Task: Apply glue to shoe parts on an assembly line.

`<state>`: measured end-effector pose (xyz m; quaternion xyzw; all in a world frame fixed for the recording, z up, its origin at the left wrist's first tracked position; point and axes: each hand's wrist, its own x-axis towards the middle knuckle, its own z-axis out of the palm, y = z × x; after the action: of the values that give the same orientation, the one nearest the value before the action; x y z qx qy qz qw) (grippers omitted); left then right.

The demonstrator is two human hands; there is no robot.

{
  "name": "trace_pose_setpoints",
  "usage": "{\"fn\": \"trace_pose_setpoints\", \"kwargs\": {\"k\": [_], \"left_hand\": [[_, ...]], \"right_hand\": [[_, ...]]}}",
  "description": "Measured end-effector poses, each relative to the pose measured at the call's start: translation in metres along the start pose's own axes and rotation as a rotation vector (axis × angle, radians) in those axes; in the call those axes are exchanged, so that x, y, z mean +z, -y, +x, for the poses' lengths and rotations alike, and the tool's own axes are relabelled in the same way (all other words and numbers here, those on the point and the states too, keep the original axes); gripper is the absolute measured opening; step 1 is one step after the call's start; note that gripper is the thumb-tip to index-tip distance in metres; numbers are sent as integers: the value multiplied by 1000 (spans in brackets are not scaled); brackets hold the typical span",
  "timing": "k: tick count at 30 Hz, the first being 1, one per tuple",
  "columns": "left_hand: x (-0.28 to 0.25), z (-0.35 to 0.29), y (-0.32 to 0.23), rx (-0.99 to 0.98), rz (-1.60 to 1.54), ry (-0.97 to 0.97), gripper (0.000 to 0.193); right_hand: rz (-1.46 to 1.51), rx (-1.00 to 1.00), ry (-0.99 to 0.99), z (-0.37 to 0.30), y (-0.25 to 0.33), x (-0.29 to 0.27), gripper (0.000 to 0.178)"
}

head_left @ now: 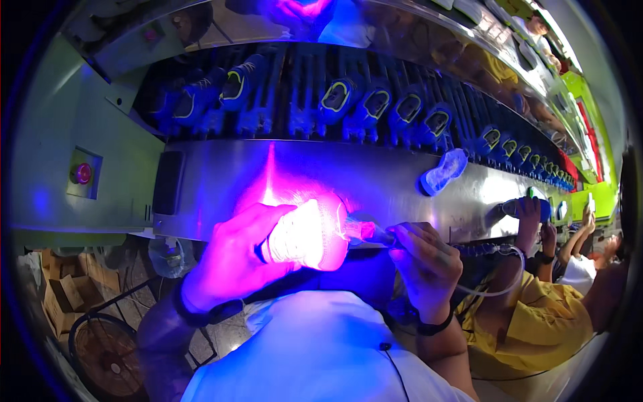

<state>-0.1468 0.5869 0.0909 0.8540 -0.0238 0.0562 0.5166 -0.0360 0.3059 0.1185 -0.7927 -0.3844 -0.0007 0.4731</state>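
My left hand (234, 254) is wrapped round a shoe (333, 234), which glows white and pink under strong violet light; glare hides its detail. The toe end points right. In my right hand (432, 264) is a slim brush (383, 236), pinched between the fingers, its bristle end close against the shoe's toe. Whether the bristles touch the shoe cannot be made out in the glare. A clear tube (512, 275) runs near my right hand. On the metal ledge beyond lies a pale blue shoe sole (443, 173).
Behind the steel ledge (221, 167), a dark conveyor (305, 87) carries a row of blue shoes (338, 99). A green machine panel with a red button (82, 173) stands left. Cardboard boxes (74, 291) and a round fan (110, 355) are lower left. A co-worker in yellow (536, 315) sits close on the right.
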Motion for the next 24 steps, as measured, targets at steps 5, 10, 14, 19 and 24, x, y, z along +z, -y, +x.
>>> {"fn": "trace_pose_setpoints", "kwargs": {"k": [5,10,14,19,24], "left_hand": [[3,-12,15,-76,-56,118,88],[8,-15,3,-219,-64,149,69],[11,-14,1,-298,-261,165,76],[15,-10,-1,-323,-564,110,77],[14,-4,-13,-353,-630,27,84]], "right_hand": [[55,77,-31,-6,-5,10,37],[11,179,-99,-3,3,25,35],[6,195,-82,0,4,29,34],[73,350,-39,-14,3,32,34],[57,305,-56,-26,0,34,34]]}}
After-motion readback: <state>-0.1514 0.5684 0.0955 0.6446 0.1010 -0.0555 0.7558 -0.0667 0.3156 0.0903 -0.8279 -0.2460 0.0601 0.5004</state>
